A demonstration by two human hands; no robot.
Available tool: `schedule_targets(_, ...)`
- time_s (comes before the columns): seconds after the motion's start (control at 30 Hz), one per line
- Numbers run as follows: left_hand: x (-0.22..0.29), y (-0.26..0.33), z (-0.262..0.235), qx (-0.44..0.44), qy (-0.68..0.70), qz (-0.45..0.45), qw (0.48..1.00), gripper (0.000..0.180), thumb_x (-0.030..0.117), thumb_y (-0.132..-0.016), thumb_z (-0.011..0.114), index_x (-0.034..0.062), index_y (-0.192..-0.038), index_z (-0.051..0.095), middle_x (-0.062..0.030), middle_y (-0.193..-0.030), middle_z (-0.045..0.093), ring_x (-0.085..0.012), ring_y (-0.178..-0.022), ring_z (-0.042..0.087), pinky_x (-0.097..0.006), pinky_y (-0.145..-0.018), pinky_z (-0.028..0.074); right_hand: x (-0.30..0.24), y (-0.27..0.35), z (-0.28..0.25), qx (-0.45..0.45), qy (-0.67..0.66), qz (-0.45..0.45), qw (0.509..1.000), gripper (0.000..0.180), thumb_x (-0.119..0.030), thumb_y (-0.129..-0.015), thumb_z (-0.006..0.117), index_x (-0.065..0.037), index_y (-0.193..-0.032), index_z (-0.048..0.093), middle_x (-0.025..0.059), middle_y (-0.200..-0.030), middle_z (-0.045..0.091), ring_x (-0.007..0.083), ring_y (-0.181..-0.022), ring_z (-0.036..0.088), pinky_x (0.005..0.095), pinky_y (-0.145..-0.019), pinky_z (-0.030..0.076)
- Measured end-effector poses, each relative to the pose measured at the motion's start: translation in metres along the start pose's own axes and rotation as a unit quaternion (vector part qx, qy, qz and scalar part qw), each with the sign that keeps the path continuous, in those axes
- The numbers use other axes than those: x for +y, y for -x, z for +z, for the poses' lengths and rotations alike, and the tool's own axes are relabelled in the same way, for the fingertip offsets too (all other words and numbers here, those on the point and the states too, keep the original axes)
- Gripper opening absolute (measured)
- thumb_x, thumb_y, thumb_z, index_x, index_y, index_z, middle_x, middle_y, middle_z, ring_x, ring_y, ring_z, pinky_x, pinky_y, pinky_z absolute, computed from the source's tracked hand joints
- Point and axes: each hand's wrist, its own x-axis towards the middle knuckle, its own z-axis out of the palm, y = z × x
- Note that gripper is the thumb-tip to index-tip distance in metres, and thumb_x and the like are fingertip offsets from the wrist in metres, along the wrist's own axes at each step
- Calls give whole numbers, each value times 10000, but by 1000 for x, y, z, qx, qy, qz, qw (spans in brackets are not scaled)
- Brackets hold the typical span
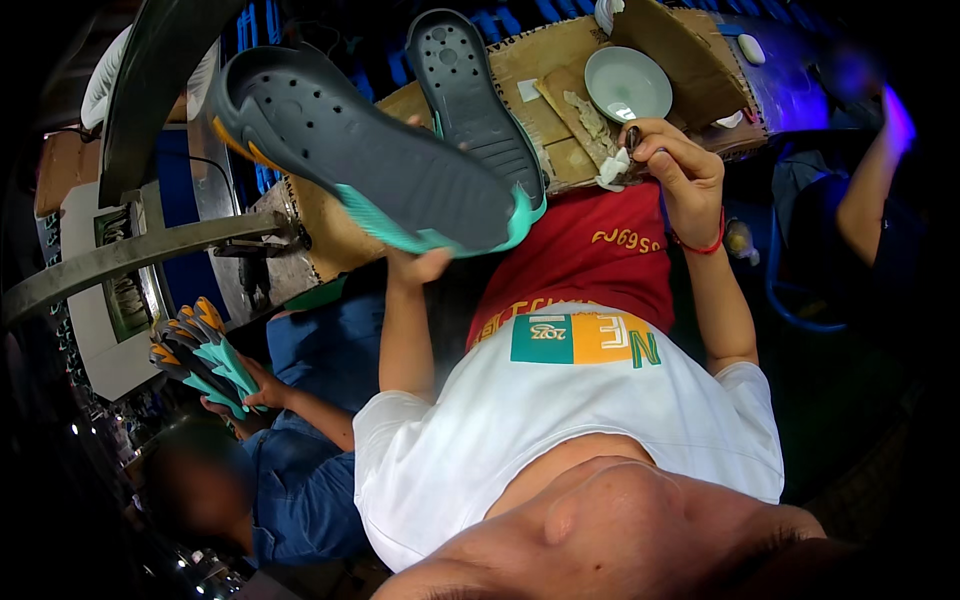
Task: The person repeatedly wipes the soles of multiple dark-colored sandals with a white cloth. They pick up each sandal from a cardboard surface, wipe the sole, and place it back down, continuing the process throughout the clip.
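My left hand [425, 264] is closed on the edge of a large dark grey shoe sole [350, 150] with teal and orange trim, raised above the cardboard. Its thumb shows at the teal rim; the sole hides most of the other fingers. Partly behind it, a second grey and teal sole [468, 110] reaches over the cardboard; I cannot tell whether it is also held. My right hand [685, 170] pinches a small brush-like tool [631, 138] with a dark handle and a white, ragged tip, just beside the cardboard's near edge.
A pale bowl [628, 84] stands on the cardboard [700, 50], next to a strip [580, 115] crusted with dried whitish stuff. Curved metal bars [150, 255] cross the left side. A co-worker at lower left holds several grey, teal and orange soles [205, 350]. Another person's arm [868, 190] is at right.
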Motion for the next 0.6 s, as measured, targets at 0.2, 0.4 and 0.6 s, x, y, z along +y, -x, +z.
schedule_targets(0.2,15,24,-39,72,237,-71,966,628,351,-900,412,-33,-1388,321,-211,-1400,398,-357,-1126,550,-456,-985,444,17,13,-20,58,69,50,995,129,-48,-902,587,38,-925,680,97,-1023,650,129,-923,580,232,-830,434)
schedule_targets(0.4,-45,98,-124,272,79,-216,934,417,216,-904,426,-86,-1169,536,-143,-1164,610,-266,-1028,593,-383,-919,461,17,2,-22,63,119,88,987,135,-70,-893,608,24,-934,695,67,-1006,663,120,-912,588,232,-812,446)
schedule_targets(0.6,-9,72,-109,223,-611,-172,740,338,144,-866,633,0,-1167,573,-66,-939,606,-149,-841,538,-291,-733,457,38,-25,-45,33,309,-1,951,140,-92,-862,642,-16,-953,716,110,-979,683,157,-905,635,258,-771,485)
